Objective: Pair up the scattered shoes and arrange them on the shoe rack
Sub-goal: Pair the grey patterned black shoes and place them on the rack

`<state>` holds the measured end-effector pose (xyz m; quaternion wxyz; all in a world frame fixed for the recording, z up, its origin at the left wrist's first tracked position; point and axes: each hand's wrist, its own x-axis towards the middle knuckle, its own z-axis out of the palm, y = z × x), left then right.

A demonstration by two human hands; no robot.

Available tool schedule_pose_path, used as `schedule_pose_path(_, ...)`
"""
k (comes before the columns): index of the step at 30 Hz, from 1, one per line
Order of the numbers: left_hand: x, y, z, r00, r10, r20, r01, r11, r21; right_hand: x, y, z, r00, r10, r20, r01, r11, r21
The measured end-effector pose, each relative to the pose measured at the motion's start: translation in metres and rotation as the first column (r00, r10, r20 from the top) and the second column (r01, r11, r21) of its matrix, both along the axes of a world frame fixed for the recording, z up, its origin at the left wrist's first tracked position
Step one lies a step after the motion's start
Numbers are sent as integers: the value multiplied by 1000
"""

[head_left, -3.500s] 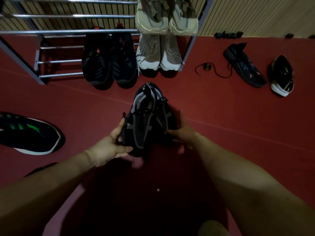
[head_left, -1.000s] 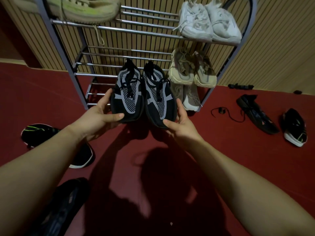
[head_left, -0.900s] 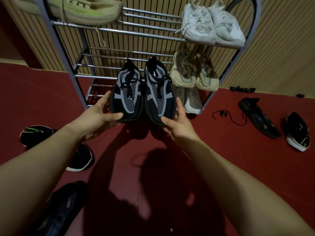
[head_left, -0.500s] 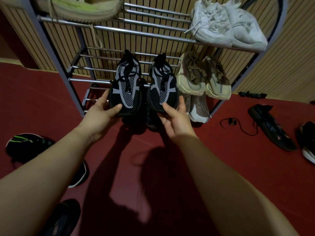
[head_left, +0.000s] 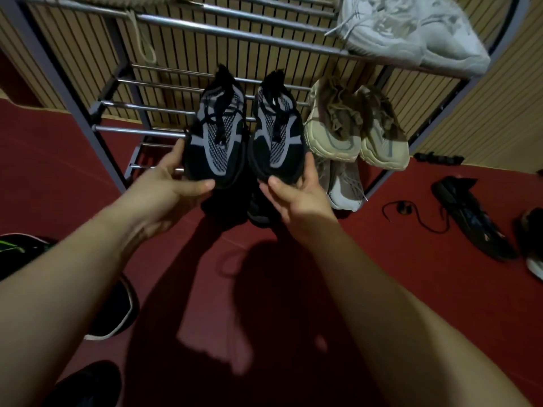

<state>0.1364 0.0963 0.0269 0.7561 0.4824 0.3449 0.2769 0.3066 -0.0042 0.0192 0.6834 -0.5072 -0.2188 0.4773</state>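
The black-and-grey shoes are side by side at the middle shelf of the shoe rack (head_left: 97, 129), toes pointing back toward the person, heels over the metal bars. The left shoe (head_left: 216, 136) has its toe in the left hand (head_left: 173, 183), thumb curled under the front edge and fingers along the outer side, so that grip is closed on it. The right shoe (head_left: 276, 133) is held the same way by the right hand (head_left: 296, 195), thumb at the toe and fingers wrapped up the outer side. Whether the soles already rest on the bars I cannot tell from here.

Just to the right of them on the same shelf sits a beige pair (head_left: 355, 127), close beside the right shoe. Above, on the top shelf, a white pair (head_left: 411, 33) lies at the right end, and a pale shoe (head_left: 123, 0) with a dangling lace shows at the upper left edge. Below the beige pair, a grey-white pair (head_left: 345, 183) stands on the lowest level, and dark shoes sit in shadow under the held pair.

On the red floor (head_left: 382, 289) to the right lies a dark shoe (head_left: 473, 218) with a loose black lace (head_left: 411, 215) beside it, and another shoe (head_left: 534, 245) cut by the frame edge. To the left, a black shoe with a white sole and green marks (head_left: 111, 306) lies partly behind the left forearm, and one more dark shoe (head_left: 88, 383) sits at the bottom edge.
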Motion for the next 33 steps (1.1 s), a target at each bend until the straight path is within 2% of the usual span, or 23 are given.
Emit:
schedule_pose_path(6, 28, 36, 18, 998, -51, -32, 52, 997, 52, 15, 30, 13, 995, -96, -32, 95, 995, -28)
schedule_pose_path(10, 33, 47, 8, 1000, -5, -12, 5, 1000, -14, 6, 46, 17, 974, -193, -116, 185, 980, -73)
schedule_pose_path(15, 37, 48, 0, 999, 19, 36, -18, 1000, -22, 1, 48, 12, 974, -203, -98, 195, 977, -82)
schedule_pose_path(25, 35, 42, 1, 999, 40, -24, -39, 999, 35, -2, 47, 8, 978, -144, 149, 176, 956, -236)
schedule_pose_path(29, 19, 24, -3, 974, 58, -219, -15, 982, 191, -18, 34, 3, 946, -87, 311, 203, 910, -363)
schedule_pose_path(33, -21, 7, -18, 923, 83, -377, 3, 975, 224, -37, 11, -18, 921, 43, 388, 147, 882, -447)
